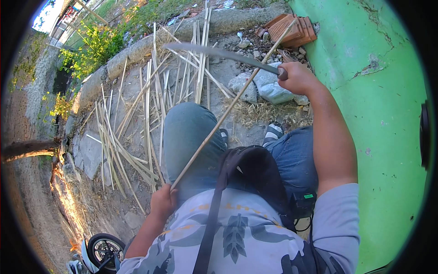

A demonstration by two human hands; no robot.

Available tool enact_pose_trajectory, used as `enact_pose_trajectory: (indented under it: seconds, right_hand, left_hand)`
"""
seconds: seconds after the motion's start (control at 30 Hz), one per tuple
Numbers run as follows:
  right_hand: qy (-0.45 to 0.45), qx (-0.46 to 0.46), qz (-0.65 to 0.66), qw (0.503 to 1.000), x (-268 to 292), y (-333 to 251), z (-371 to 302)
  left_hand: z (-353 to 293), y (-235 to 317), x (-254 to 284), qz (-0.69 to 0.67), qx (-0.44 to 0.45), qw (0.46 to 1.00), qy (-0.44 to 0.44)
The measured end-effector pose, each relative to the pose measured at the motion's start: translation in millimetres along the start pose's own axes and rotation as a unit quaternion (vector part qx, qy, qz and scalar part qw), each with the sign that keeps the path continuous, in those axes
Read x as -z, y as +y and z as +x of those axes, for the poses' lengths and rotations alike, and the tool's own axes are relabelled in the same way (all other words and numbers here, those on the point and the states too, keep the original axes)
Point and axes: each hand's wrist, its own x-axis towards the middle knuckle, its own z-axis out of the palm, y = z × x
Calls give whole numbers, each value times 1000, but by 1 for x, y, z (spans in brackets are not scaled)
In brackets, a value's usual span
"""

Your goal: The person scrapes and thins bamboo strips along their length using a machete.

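My left hand [163, 202], beside my left knee, is closed round the near end of a long, thin bamboo strip [218, 122]. The strip slants up and away to the right, across my lap, toward the stacked tiles. In my right hand [299, 78], raised at the far right, is the dark handle of a machete [223, 53]. Its long, slightly curved blade points left and crosses the strip in the picture; whether they touch I cannot tell. Many similar split strips [148, 114] lie loosely scattered on the ground left of and beyond my left knee.
A green wall [378, 123] runs along my right. Terracotta tiles [292, 31], a whitish sack-like lump [273, 86] and rubble lie ahead. A low concrete kerb [137, 52] curves behind the strips, with bushes [93, 52] beyond. A motorbike wheel [106, 252] shows at lower left.
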Motion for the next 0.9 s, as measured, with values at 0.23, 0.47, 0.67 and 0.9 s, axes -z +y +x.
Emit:
enact_pose_trajectory:
  seconds: [0.23, 0.47, 0.67, 0.9]
  right_hand:
    - [41, -73, 49, 995, -11, 42, 8]
    - [63, -54, 73, 994, -9, 29, 6]
    - [-22, 65, -24, 997, -13, -13, -1]
    - [3, 44, -42, 998, -21, -12, 7]
  left_hand:
    - [2, 0, 2, 5, -4, 1000, -1]
    - [2, 1, 3, -8, 1, 1000, -9]
    - [3, 2, 8, -29, 15, 999, -32]
    - [7, 5, 10, -44, 20, 998, -43]
